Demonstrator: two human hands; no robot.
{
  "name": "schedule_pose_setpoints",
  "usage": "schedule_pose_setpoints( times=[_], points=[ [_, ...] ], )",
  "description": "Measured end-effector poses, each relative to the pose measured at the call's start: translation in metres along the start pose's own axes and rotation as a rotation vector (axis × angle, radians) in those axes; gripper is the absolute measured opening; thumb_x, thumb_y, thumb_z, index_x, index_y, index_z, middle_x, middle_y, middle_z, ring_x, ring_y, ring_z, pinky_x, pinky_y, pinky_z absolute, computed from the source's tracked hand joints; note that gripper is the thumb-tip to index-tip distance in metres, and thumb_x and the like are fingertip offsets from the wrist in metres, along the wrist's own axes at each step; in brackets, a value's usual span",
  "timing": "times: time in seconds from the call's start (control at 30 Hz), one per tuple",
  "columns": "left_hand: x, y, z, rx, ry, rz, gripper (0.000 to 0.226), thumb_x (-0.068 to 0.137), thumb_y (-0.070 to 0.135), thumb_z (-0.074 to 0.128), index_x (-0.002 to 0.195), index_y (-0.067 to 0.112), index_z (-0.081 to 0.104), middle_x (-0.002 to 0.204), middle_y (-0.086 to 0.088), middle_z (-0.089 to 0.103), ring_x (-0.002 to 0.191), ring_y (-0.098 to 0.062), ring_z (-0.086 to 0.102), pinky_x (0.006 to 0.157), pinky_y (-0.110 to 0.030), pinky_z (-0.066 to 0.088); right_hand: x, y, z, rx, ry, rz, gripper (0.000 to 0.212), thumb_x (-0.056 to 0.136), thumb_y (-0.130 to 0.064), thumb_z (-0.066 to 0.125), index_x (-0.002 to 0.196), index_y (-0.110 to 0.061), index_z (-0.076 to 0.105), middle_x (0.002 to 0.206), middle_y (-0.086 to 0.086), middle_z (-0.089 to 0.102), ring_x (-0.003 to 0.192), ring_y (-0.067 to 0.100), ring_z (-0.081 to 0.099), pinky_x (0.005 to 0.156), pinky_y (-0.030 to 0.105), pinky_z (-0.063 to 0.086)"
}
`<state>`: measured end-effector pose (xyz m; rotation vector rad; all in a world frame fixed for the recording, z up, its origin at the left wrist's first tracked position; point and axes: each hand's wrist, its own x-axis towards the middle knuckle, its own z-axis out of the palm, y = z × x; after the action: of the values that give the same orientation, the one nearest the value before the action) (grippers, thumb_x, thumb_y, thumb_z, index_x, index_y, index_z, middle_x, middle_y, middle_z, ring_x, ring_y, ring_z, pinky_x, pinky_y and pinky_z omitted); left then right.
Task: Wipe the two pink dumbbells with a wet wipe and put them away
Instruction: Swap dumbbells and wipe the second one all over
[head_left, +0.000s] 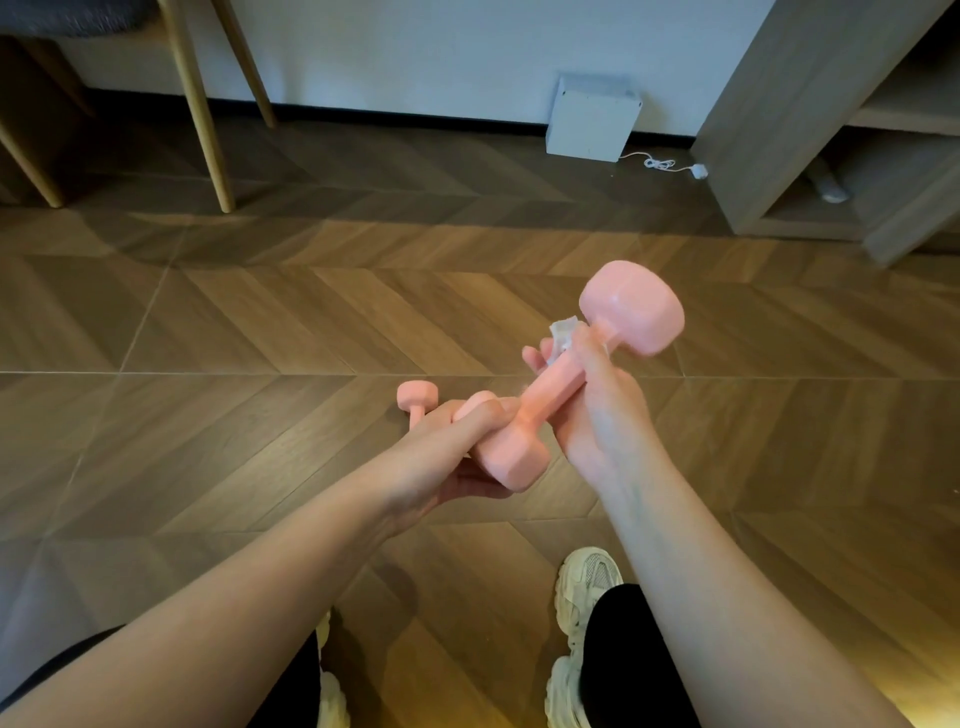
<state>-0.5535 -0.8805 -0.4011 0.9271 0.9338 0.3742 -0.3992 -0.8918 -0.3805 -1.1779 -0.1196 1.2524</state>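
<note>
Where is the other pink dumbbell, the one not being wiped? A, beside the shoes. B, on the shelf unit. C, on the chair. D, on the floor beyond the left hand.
D: the second dumbbell lies on the floor beyond the left hand, which grips the held dumbbell as the right hand holds the wet wipe on it.

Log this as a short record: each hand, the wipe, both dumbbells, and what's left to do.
left hand: grips the near end of the held dumbbell
right hand: curled round its handle, pressing the wet wipe against it
held dumbbell: in the air, far end tilted up
second dumbbell: lying on the floor beyond the left hand
put away: neither yet
</note>
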Motion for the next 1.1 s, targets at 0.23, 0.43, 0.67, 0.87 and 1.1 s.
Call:
schedule_pose_setpoints(
  times=[0.23,0.43,0.67,0.87,1.1],
  points=[
    [0.005,-0.001,0.002,0.305,0.184,0.117,0.076,0.051,0.063,0.067,0.113,0.024,0.048,0.109,-0.007,0.059,0.076,-0.015,0.059,0.051,-0.018,0.045,0.01,-0.005,-0.007,0.158,0.07,-0.019,0.006,0.089,-0.014,0.071,0.09,-0.012,0.065,0.077,-0.001,0.058,0.085,0.016,0.064,0.089,0.031,0.055],
    [0.005,-0.006,-0.001,0.766,0.38,0.444,0.073,0.064,0.059,0.073,0.123,0.029,0.041,0.108,0.014,0.051,0.1,-0.019,0.057,0.07,-0.033,0.054,0.014,0.0,-0.005,0.178,0.159,0.042,0.011,0.093,-0.018,0.064,0.086,-0.02,0.056,0.064,-0.007,0.056,0.075,0.013,0.066,0.071,0.028,0.05],
    [0.0,0.014,-0.009,0.168,0.0,0.012,0.065,0.071,0.061,0.06,0.11,0.01,0.063,0.089,-0.015,0.066,0.065,-0.018,0.065,0.054,-0.027,0.051,0.006,-0.002,-0.004,0.162,-0.094,-0.052,0.007,0.096,-0.022,0.058,0.089,-0.021,0.056,0.068,-0.004,0.052,0.083,0.015,0.064,0.099,0.044,0.045],
    [-0.007,0.015,-0.002,0.124,0.056,0.04,0.062,0.076,0.059,0.058,0.108,0.007,0.062,0.085,-0.015,0.066,0.061,-0.015,0.065,0.051,-0.025,0.051,0.004,-0.004,-0.001,0.16,-0.084,-0.059,0.009,0.096,-0.022,0.059,0.087,-0.021,0.056,0.064,-0.005,0.05,0.078,0.015,0.06,0.094,0.044,0.046],
    [-0.007,0.003,-0.002,1.016,0.385,0.682,0.086,0.069,0.071,0.063,0.134,0.021,0.036,0.122,0.012,0.043,0.113,-0.011,0.047,0.093,-0.046,0.048,0.01,-0.005,-0.005,0.3,0.01,-0.034,0.014,0.094,-0.019,0.061,0.082,-0.02,0.053,0.062,-0.005,0.049,0.074,0.016,0.06,0.096,0.035,0.043]
  ],
)
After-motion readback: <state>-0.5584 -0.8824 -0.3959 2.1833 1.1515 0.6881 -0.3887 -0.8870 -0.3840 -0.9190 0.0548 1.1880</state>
